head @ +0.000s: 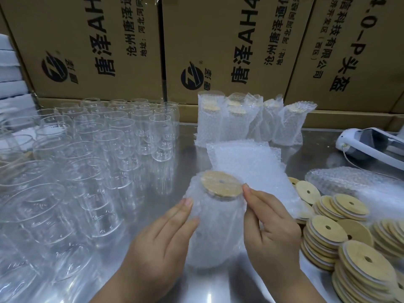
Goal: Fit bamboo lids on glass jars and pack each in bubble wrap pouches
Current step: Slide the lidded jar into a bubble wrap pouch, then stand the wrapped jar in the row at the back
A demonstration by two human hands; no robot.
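1. We hold one jar [216,241] at the centre of the view, standing on the steel bench [218,287] and tilted a little toward 11 o'clock.
2. The jar sits inside a bubble-wrap pouch [194,189] that covers its body. The pouch mouth is open around the top.
3. A round bamboo lid [222,184] with a small centre hole closes the jar. It shows bare in the pouch mouth.
4. Our left hand [166,232] lies at 7 o'clock of the jar. Its fingers are fairly straight and pressed flat against the pouch side.
5. Our right hand [271,224] is at 4 o'clock of the jar. Its fingers are curled and pinch the pouch edge just beside the lid rim.
6. Bare jars [98,149] stand in crowded rows from 8 to 11 o'clock, mouths up.
7. Packed jars [247,119], each in its own pouch, stand in a group at 12 to 1 o'clock.
8. Flat pouches [247,162] lie in a pile between the packed jars and the jar we hold.
9. Loose lids [338,237] lie in leaning stacks at 4 to 5 o'clock, just beside our right hand.
10. More bubble wrap [349,180] lies at 3 o'clock, beyond the lids.
11. A white device [371,143] rests on the bench at 2 o'clock.
12. Printed cardboard boxes [109,40] form a wall across 12 o'clock, behind everything.
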